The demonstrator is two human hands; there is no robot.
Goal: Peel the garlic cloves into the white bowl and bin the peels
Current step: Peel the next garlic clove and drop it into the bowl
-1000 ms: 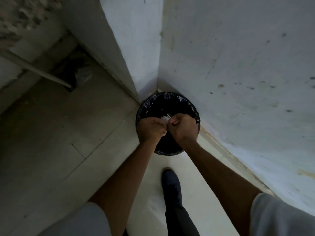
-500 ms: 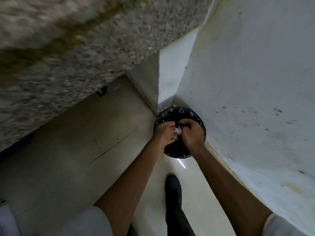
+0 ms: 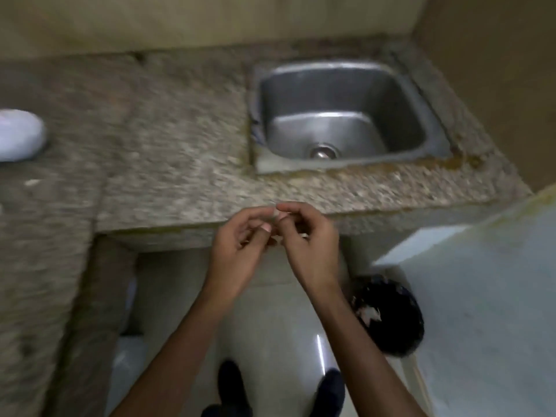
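My left hand (image 3: 240,251) and my right hand (image 3: 307,245) are raised together in front of the counter edge, with their fingertips meeting. My right thumb and forefinger pinch a small pale scrap of garlic peel (image 3: 275,212), though blur makes it faint. My left fingers are loosely curled and touch the same spot. The black-lined bin (image 3: 391,332) stands on the floor at the lower right, with pale garlic peels (image 3: 369,313) inside. The white bowl (image 3: 18,139) sits on the counter at the far left edge, partly cut off.
A speckled stone counter (image 3: 168,152) runs across the view, with a steel sink (image 3: 343,115) set into its right half. A white wall (image 3: 481,296) stands close on the right behind the bin. My dark shoes (image 3: 231,386) are on the pale floor tiles.
My view has swung up from the bin in the corner to the counter and sink. Both hands have lifted away from over the bin and now hover at the counter edge.
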